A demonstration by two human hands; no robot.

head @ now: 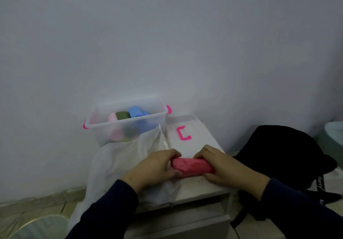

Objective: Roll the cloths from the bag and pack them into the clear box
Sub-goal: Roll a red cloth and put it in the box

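On the surface (196, 186) | we grip the rolled pink cloth (193, 166) at both ends: left hand (156, 166) and right hand (222, 166) curled round it | bag (126, 164) at left | clear box (126, 121) behind holds rolled cloths | lid (187, 133) beside box

A plain pale wall (167, 43) fills the upper view. A white table (200, 185) stands against it, speckled with small dark crumbs near its front edge. A black bag (282, 155) with a lettered strap lies just right of the table. Beige floor tiles (27, 212) show at lower left, beside a round translucent object (37, 227), unidentifiable.
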